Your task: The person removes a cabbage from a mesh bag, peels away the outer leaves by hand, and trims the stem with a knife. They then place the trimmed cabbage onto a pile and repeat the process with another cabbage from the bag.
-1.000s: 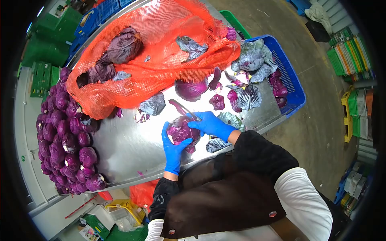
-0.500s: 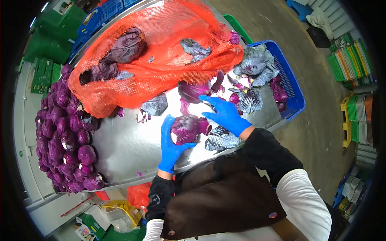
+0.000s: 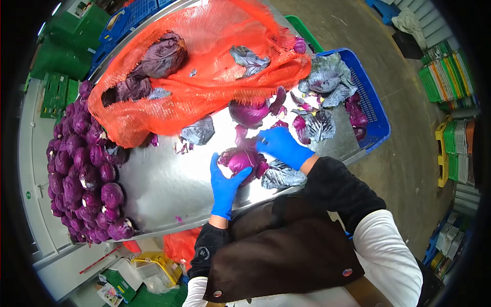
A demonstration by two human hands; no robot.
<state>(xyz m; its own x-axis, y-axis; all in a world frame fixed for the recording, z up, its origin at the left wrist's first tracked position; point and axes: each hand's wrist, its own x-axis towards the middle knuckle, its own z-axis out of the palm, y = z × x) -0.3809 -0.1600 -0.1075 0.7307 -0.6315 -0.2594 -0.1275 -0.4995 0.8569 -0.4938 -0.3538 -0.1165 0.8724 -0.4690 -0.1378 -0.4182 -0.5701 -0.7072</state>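
A red cabbage [image 3: 239, 161] is held above the metal table by my left hand [image 3: 226, 188], its thumb across the front and its fingers along the left side. At the upper right of the head, my right hand [image 3: 285, 147] has its fingers curled at a purple cabbage leaf [image 3: 248, 144], which is slightly blurred; the fingertips are partly hidden. Both hands wear blue gloves. Just beyond lies a large loose purple leaf [image 3: 249, 113]. A dark veined leaf [image 3: 281, 175] rests below my right hand.
A red mesh bag [image 3: 204, 94] with dark cabbages [image 3: 163, 55] spreads over the metal table [image 3: 158, 189]. Many red cabbages [image 3: 76, 174] are piled at left. A blue crate [image 3: 376, 115] with cabbages and leaves stands at right. Trimmed leaves [image 3: 320, 125] lie nearby.
The dark mottled outer surface of the held cabbage has given way to a smoother, brighter purple one. My right hand has shifted slightly and its fingers have curled in. My left thumb has moved up across the cabbage.
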